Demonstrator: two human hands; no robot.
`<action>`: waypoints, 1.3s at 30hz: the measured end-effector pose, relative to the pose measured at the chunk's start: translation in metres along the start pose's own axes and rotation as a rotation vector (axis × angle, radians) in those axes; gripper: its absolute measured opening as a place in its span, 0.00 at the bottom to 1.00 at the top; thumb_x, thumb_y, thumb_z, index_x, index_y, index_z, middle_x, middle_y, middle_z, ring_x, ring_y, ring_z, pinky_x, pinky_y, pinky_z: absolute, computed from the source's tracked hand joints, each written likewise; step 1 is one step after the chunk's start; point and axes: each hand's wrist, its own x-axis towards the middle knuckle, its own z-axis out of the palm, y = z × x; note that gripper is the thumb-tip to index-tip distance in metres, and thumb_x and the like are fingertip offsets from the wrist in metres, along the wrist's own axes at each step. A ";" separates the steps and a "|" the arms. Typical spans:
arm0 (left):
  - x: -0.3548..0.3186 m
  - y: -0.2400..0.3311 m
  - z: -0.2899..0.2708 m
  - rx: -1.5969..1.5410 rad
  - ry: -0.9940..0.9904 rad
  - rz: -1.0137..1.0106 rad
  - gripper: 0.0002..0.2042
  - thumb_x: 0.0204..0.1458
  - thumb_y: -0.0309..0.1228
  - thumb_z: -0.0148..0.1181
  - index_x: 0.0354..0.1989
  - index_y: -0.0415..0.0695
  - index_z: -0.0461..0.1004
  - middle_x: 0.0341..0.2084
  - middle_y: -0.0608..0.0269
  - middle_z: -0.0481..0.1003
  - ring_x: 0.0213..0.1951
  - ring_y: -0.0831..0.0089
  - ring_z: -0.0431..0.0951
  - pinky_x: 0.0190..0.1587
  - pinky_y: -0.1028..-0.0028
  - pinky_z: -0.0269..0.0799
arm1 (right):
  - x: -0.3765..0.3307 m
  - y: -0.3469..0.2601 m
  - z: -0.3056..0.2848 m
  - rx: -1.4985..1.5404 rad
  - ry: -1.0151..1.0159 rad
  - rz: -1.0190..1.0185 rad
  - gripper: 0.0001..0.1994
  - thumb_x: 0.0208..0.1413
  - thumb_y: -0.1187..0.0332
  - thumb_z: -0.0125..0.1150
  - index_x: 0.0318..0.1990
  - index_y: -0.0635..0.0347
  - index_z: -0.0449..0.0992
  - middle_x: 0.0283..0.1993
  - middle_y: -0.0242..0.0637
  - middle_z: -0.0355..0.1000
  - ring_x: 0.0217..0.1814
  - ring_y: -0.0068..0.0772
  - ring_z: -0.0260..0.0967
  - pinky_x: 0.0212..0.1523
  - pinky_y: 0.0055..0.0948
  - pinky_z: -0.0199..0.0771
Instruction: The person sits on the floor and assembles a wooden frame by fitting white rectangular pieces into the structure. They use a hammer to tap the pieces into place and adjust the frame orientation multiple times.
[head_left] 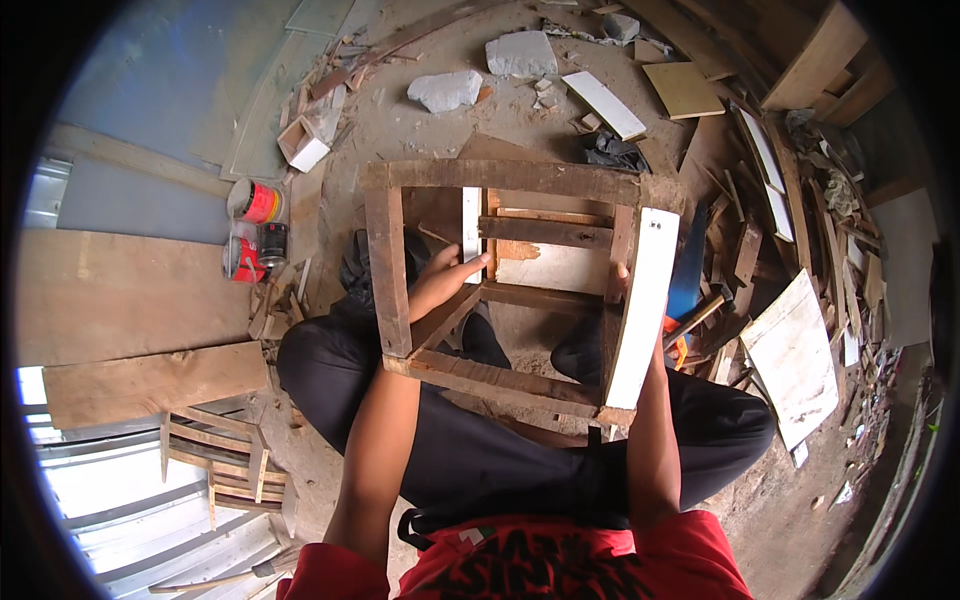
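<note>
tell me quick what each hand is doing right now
Left hand: reaches inside the wooden frame, fingers on a narrow white strip.
Right hand: mostly hidden behind the frame's right side by the white board; grip cannot be told.

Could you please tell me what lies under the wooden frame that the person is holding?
Through the wooden frame show the person's dark trousers, dark shoes and bare dirt ground. The left hand reaches inside it. The rails hide whatever lies directly beneath them.
</note>
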 end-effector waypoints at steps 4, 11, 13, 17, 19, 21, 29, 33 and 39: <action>0.013 -0.006 0.010 -0.058 -0.022 0.061 0.20 0.59 0.48 0.61 0.34 0.39 0.77 0.23 0.70 0.75 0.27 0.81 0.71 0.31 0.78 0.65 | 0.003 0.009 -0.008 -0.075 -0.035 -0.055 0.12 0.55 0.74 0.60 0.46 0.71 0.77 0.33 0.30 0.76 0.31 0.16 0.70 0.31 0.20 0.72; 0.031 -0.009 0.015 -0.144 0.038 0.140 0.17 0.56 0.38 0.65 0.20 0.39 0.75 0.15 0.66 0.75 0.21 0.79 0.74 0.27 0.74 0.66 | 0.013 0.033 -0.018 -0.012 -0.048 0.041 0.13 0.64 0.66 0.55 0.46 0.69 0.76 0.33 0.30 0.75 0.30 0.17 0.70 0.28 0.20 0.71; 0.034 -0.010 0.021 -0.091 0.014 0.162 0.16 0.56 0.36 0.65 0.19 0.39 0.75 0.16 0.67 0.75 0.22 0.80 0.73 0.26 0.76 0.65 | 0.010 0.015 -0.020 -0.052 -0.025 0.012 0.13 0.62 0.68 0.57 0.46 0.70 0.75 0.34 0.32 0.76 0.31 0.18 0.72 0.30 0.21 0.73; 0.024 -0.006 0.018 -0.100 -0.003 0.129 0.14 0.56 0.35 0.65 0.21 0.41 0.75 0.19 0.67 0.75 0.25 0.80 0.73 0.33 0.75 0.66 | 0.022 0.010 -0.031 -0.121 -0.210 0.025 0.10 0.59 0.72 0.59 0.44 0.70 0.76 0.34 0.34 0.77 0.31 0.20 0.73 0.30 0.22 0.74; 0.027 -0.010 0.017 -0.152 -0.046 0.174 0.15 0.57 0.35 0.63 0.20 0.41 0.74 0.20 0.67 0.76 0.25 0.79 0.74 0.35 0.75 0.67 | 0.033 0.024 -0.036 -0.117 -0.304 -0.033 0.08 0.59 0.73 0.59 0.43 0.68 0.77 0.32 0.33 0.77 0.30 0.19 0.73 0.30 0.21 0.74; 0.027 -0.009 0.017 -0.192 -0.053 0.141 0.16 0.57 0.35 0.62 0.19 0.41 0.74 0.19 0.66 0.76 0.26 0.77 0.74 0.37 0.75 0.66 | 0.032 0.024 -0.039 -0.038 -0.299 0.024 0.07 0.58 0.75 0.59 0.42 0.67 0.78 0.32 0.32 0.78 0.29 0.19 0.74 0.29 0.21 0.75; 0.030 -0.014 0.014 -0.125 -0.046 0.104 0.16 0.56 0.36 0.62 0.20 0.40 0.73 0.21 0.64 0.76 0.29 0.75 0.74 0.42 0.75 0.65 | 0.031 0.022 -0.037 0.195 -0.384 -0.139 0.05 0.57 0.76 0.59 0.38 0.66 0.79 0.30 0.32 0.78 0.28 0.20 0.75 0.29 0.23 0.75; 0.028 -0.004 0.019 -0.123 -0.011 0.116 0.12 0.56 0.37 0.63 0.29 0.40 0.76 0.26 0.65 0.77 0.31 0.78 0.74 0.39 0.75 0.66 | 0.038 0.069 -0.057 -0.039 -0.251 -0.085 0.06 0.58 0.74 0.59 0.39 0.67 0.78 0.32 0.33 0.78 0.30 0.22 0.75 0.31 0.24 0.77; 0.037 -0.011 0.019 -0.094 0.034 0.222 0.15 0.54 0.39 0.66 0.28 0.36 0.77 0.20 0.68 0.75 0.25 0.80 0.71 0.28 0.72 0.65 | 0.037 0.105 -0.064 0.107 -0.127 0.062 0.13 0.65 0.64 0.53 0.50 0.65 0.73 0.40 0.36 0.76 0.35 0.21 0.74 0.33 0.25 0.77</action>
